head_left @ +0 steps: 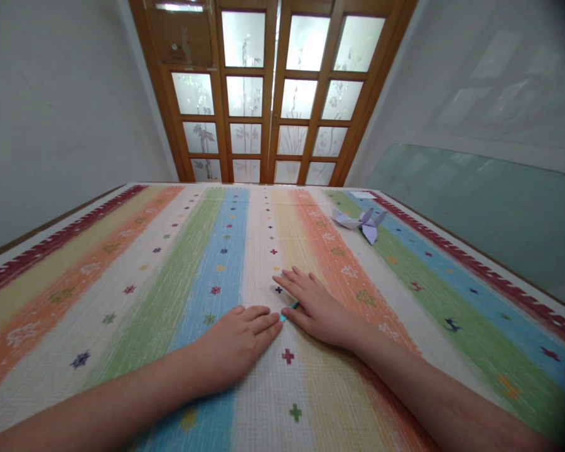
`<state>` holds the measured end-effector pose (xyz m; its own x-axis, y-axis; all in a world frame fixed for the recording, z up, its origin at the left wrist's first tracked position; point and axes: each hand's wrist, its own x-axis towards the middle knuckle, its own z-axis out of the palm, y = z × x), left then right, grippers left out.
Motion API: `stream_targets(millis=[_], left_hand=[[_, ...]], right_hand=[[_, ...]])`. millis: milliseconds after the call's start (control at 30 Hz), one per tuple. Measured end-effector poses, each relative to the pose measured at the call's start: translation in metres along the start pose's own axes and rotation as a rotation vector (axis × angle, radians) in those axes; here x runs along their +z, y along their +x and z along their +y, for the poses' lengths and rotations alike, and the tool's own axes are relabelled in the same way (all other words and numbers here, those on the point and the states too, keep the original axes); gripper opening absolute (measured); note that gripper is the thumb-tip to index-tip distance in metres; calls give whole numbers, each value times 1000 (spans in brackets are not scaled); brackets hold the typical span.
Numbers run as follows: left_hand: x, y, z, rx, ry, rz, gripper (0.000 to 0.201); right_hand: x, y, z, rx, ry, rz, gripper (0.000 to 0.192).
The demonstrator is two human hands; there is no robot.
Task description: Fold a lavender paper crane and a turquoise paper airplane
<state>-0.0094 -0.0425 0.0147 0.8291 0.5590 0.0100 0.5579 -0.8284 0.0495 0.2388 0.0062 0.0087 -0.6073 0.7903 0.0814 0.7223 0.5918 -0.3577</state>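
Teal paper: a small teal sliver shows at centre frame, in the gap between your two hands; most of it is hidden under your right palm, so its shape cannot be judged.

Head view, right hand: your right hand lies flat, fingers spread and extended toward the upper left, palm down on the teal sliver. That reads as pressing the piece flat to the surface, not gripping it.

Head view, left hand: your left hand lies palm down just left of the sliver, fingers straight and close together, tips meeting its edge. Nothing is clasped in it; the flat posture suggests steadying or creasing.

Surface: both hands rest on a striped mat with bands of green, blue, cream, orange and yellow and small cross and star marks. It gives a broad, flat base for pressing.

Finished fold: a lilac origami figure sits in the upper right of the mat, well apart from both hands, on the border of the orange and green bands; parked clear of the working spot, by my reading.

Backdrop: wooden doors with frosted panes fill the upper centre; a glass panel leans at the right.

Forearms: both enter from the lower edge and converge at centre.
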Motion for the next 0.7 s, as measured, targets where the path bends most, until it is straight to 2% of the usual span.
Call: stream_targets(millis=[700], left_hand=[[-1, 0, -1, -2, -29, -17, 46]], right_hand=[[1, 3, 17, 80, -184, 48, 49]])
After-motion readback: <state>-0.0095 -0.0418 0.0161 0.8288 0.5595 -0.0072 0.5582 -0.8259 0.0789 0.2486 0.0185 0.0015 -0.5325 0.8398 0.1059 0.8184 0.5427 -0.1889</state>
